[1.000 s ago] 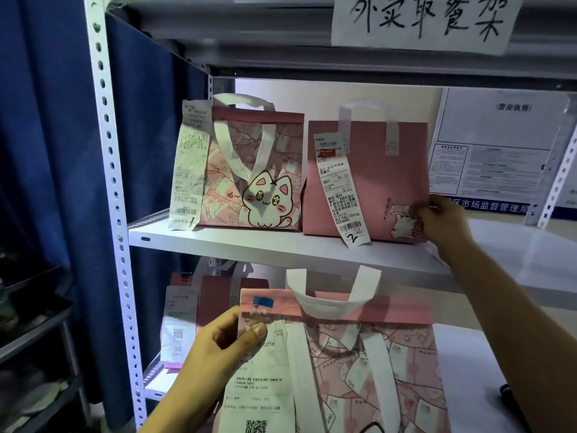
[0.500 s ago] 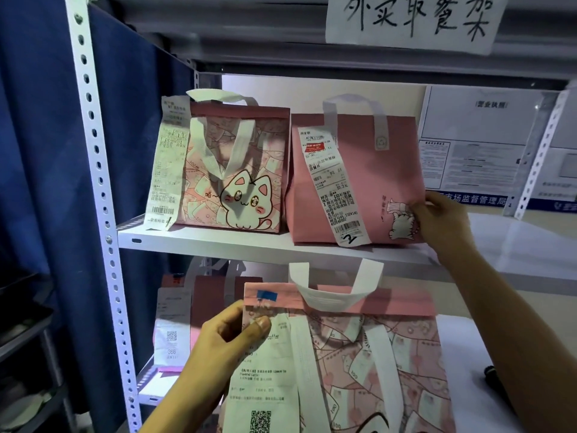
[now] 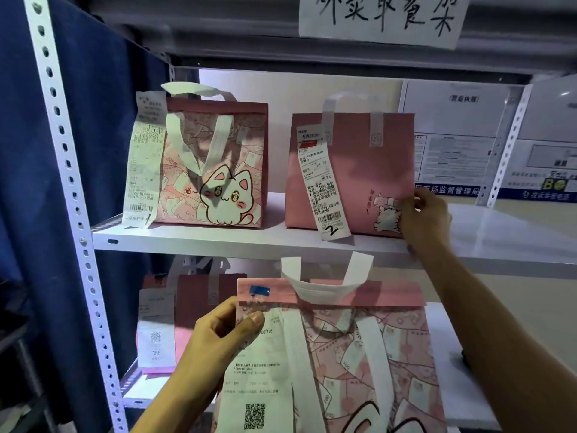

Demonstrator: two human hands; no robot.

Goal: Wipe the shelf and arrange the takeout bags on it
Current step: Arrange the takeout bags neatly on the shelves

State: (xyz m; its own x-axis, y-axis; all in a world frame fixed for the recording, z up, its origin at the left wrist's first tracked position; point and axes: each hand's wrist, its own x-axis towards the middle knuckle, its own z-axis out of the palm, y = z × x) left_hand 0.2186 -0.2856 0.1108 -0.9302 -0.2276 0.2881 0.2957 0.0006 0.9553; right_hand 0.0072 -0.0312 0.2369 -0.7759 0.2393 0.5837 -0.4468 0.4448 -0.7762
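Two pink takeout bags stand on the white shelf (image 3: pixel 193 239). The left one is a cat-print bag (image 3: pixel 224 170) with a long receipt on its left side. The right one is a plain pink bag (image 3: pixel 365 164) with a receipt marked 2. My right hand (image 3: pixel 424 217) grips that plain bag's lower right corner. My left hand (image 3: pixel 218 342) holds a third patterned pink bag (image 3: pixel 359 348) by its top left corner, in front of the lower shelf, thumb on its receipt.
Another pink bag (image 3: pixel 199 295) with a receipt stands on the lower shelf at the back left. A perforated white upright (image 3: pixel 67 170) and a blue curtain (image 3: pixel 18 182) border the left. A handwritten paper sign (image 3: pixel 381 17) hangs above. Posters (image 3: pixel 452 142) cover the wall behind.
The plain pink bag has slid right under my right hand, opening a gap beside the cat-print bag. My left hand keeps holding the third bag in the same place.
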